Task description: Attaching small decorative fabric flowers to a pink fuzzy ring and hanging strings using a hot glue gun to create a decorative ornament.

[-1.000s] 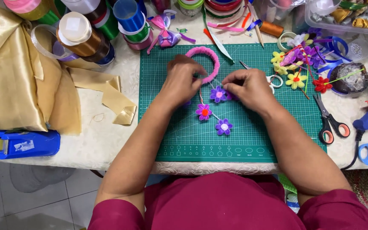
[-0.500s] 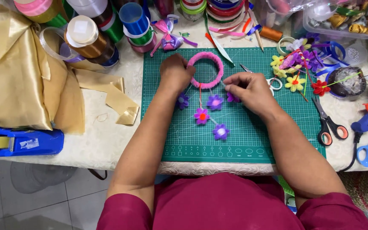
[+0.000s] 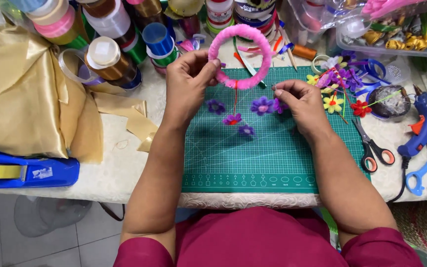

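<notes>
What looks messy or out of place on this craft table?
Nothing looks spilled or broken. The oddest thing is the gold satin cloth, bunched in a heap with loose strips trailing toward the green cutting mat. The left hand holds the pink fuzzy ring upright; the right hand pinches something small.

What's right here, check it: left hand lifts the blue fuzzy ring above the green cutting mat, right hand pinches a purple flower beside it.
The colour is wrong. The head view shows the left hand lifting a pink fuzzy ring above the green cutting mat, while the right hand pinches a purple flower beside it.
</notes>
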